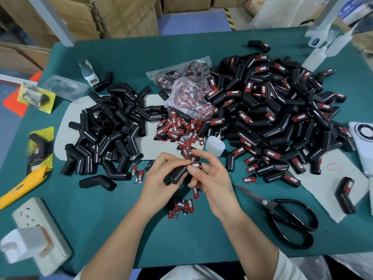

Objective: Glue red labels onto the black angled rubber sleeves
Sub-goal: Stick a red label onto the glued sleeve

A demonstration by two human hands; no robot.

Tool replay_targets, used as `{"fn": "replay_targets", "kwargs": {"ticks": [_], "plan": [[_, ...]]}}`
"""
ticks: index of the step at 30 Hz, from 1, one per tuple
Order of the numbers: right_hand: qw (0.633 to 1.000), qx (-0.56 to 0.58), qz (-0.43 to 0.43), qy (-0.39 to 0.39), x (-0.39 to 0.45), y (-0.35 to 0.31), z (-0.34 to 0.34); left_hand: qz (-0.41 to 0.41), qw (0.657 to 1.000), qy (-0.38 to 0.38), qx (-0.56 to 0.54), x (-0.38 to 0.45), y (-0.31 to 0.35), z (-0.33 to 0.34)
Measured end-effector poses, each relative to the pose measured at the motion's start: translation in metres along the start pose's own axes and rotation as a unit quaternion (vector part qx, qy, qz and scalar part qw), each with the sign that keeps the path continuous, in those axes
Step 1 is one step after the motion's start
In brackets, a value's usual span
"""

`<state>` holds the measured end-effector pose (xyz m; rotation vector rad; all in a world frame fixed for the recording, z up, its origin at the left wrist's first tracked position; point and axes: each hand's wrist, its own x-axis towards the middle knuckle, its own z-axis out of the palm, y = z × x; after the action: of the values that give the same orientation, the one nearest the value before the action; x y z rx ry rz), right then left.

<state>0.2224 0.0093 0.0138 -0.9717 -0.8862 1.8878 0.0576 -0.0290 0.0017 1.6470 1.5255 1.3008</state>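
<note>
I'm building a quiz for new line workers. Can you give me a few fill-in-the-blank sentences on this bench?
1. The left hand grips a black ____.
2. The right hand presses a red ____ onto it.
3. The scissors lie to the ____ of the hands.
4. The glue bottle stands beside the ____ pile.

Missing: sleeve; label; right; labelled

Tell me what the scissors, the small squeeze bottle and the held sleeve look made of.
Scissors: bare metal blades, glossy black looped handles, probably painted metal. Squeeze bottle: translucent whitish plastic, apparently soft. Sleeve in left hand: matte black rubber, ribbed bend.
</note>
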Motion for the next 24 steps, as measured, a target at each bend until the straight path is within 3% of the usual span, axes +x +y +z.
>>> {"fn": "replay_targets", "kwargs": {"ticks": [9, 19, 24], "plan": [[0.998, -0.060, -0.033, -0.004, -0.003, 0.000, -0.003, 0.081, 0.992, -0.043, 0.080, 0.003, -0.004, -0.006], [0.987, -0.136, -0.086, -0.019, -0.005, 0.001, 0.002, 0.060, 0.996, 0.015, 0.063, -0.001, -0.005, 0.002], [0.988, -0.119, -0.093, -0.006, -0.005, 0.003, 0.003, 0.032, 0.997, 0.021, 0.066, -0.003, -0.003, 0.010]]}}
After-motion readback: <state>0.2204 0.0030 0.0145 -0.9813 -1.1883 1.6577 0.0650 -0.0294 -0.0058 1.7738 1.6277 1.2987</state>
